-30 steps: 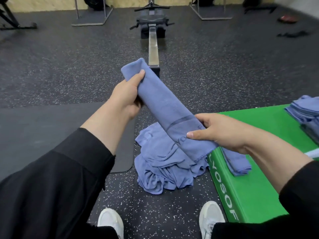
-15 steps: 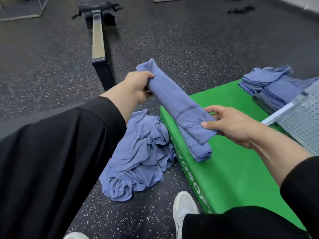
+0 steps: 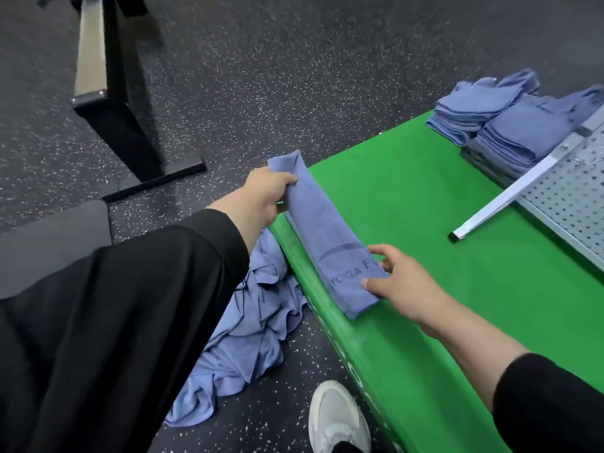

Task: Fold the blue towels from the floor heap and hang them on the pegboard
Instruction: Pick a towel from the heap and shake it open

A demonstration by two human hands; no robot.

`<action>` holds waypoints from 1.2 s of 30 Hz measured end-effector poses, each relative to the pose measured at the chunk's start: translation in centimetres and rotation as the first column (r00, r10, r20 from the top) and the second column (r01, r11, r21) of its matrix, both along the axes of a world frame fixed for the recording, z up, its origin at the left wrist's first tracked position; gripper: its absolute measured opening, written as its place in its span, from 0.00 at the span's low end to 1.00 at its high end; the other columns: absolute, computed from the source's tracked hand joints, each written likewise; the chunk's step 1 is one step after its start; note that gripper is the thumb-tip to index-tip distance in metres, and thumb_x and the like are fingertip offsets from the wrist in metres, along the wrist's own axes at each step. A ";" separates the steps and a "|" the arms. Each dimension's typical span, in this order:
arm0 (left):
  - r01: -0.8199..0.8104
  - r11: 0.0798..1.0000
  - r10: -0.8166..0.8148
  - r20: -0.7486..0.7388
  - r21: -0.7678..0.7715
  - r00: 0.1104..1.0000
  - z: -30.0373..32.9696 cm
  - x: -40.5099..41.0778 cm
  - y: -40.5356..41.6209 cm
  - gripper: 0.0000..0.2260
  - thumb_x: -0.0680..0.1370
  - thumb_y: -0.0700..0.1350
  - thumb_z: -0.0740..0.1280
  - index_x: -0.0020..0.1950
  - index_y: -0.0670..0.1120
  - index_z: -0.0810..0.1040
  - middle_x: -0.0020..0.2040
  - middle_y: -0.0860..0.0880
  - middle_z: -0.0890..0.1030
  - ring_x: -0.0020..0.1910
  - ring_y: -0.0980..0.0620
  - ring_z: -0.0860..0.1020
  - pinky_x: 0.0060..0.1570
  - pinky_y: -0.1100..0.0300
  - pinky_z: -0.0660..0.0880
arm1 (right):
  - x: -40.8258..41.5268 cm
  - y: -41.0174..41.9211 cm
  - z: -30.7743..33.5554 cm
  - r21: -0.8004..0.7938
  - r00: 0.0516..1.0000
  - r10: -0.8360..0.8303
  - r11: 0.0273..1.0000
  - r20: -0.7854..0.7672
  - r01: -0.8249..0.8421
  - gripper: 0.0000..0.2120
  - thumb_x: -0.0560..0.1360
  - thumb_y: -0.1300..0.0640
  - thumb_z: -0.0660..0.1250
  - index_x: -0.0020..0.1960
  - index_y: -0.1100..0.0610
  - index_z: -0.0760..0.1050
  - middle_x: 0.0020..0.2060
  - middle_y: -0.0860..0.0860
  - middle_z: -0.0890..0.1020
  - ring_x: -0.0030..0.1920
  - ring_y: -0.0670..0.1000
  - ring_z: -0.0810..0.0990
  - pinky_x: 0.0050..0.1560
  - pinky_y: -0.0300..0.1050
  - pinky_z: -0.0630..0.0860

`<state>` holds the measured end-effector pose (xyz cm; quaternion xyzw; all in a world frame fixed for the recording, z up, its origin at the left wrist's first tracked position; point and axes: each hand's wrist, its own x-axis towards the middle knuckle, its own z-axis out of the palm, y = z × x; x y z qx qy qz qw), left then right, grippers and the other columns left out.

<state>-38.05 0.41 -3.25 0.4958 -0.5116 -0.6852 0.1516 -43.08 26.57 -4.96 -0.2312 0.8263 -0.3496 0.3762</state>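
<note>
Since the earlier frames the folded towel (image 3: pixel 322 237) has been brought down from the air and is now laid along the near-left edge of the green worktop (image 3: pixel 425 204), where before it was held stretched above the floor heap. Its far end is gripped by the left hand (image 3: pixel 266 194), fingers curled round the cloth, and that end is raised slightly off the surface, right at the worktop's corner. The near end, printed with "YOGA F", lies flat. It is held by the right hand (image 3: pixel 397 279): the thumb is pressed on top near the hem and the fingers are curled at the towel's right edge, so the cloth appears to be pinched there. Between the two hands the towel runs as a long narrow strip, touching the green surface along most of its length.

Below the left forearm and just left of the worktop's side, the heap (image 3: pixel 248 341) of unfolded blue towels is seen crumpled on the speckled floor (image 3: pixel 294 76). Well beyond the right hand, at the worktop's far right, two stacks of folded towels (image 3: pixel 500 116) are set side by side. Nearer the right hand than these, the pegboard (image 3: pixel 572 197) lies flat, with its white bar (image 3: pixel 503 197) pointing towards the towel but apart from it. Under the right forearm a white shoe (image 3: pixel 338 420) stands on the floor beside the worktop's side. Beyond the left hand a black and metal machine rail (image 3: pixel 108 76) rests on the floor.
</note>
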 end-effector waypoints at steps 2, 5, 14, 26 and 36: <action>0.048 0.999 -0.049 0.051 0.009 0.997 -0.9 -0.7 -0.6 0.12 0.77 0.40 0.72 0.60 0.41 0.77 0.48 0.44 0.81 0.45 0.45 0.79 0.45 0.52 0.77 | -0.9 -0.7 -1.4 0.067 0.996 0.062 0.996 -0.069 -0.058 0.27 0.74 0.62 0.74 0.70 0.50 0.71 0.46 0.50 0.83 0.44 0.55 0.83 0.44 0.48 0.77; 0.279 0.913 -0.123 0.451 -0.298 0.884 -2.4 -0.5 -0.7 0.15 0.79 0.45 0.69 0.62 0.41 0.73 0.53 0.42 0.78 0.47 0.43 0.77 0.46 0.54 0.75 | -1.5 -1.3 -3.5 0.280 0.931 0.265 0.941 -0.252 -0.192 0.30 0.73 0.57 0.74 0.73 0.51 0.68 0.54 0.53 0.81 0.54 0.57 0.81 0.53 0.47 0.75; 0.780 0.028 -0.281 0.744 -0.625 0.606 -8.2 4.9 9.9 0.17 0.82 0.50 0.61 0.70 0.48 0.75 0.74 0.44 0.69 0.73 0.42 0.68 0.69 0.43 0.63 | -0.7 -1.3 -5.0 0.379 0.473 0.525 0.847 -0.708 -0.372 0.14 0.69 0.48 0.75 0.52 0.50 0.80 0.57 0.51 0.77 0.60 0.58 0.74 0.55 0.55 0.72; 0.829 0.095 -0.326 0.769 -0.552 0.549 -5.6 11.7 8.0 0.12 0.82 0.48 0.61 0.61 0.44 0.78 0.62 0.45 0.77 0.61 0.41 0.76 0.54 0.47 0.74 | 2.7 -5.6 -0.4 0.442 0.386 0.659 0.734 -0.645 -0.515 0.12 0.80 0.46 0.62 0.57 0.50 0.79 0.53 0.49 0.78 0.60 0.54 0.75 0.61 0.53 0.69; 0.871 0.172 -0.173 0.856 -0.461 0.487 -3.8 29.8 2.0 0.12 0.83 0.49 0.59 0.55 0.45 0.78 0.53 0.45 0.79 0.53 0.40 0.79 0.46 0.51 0.75 | 12.2 -17.6 5.5 0.620 0.144 0.917 0.361 -0.372 -0.697 0.18 0.82 0.50 0.61 0.70 0.53 0.73 0.67 0.55 0.76 0.66 0.59 0.75 0.60 0.50 0.73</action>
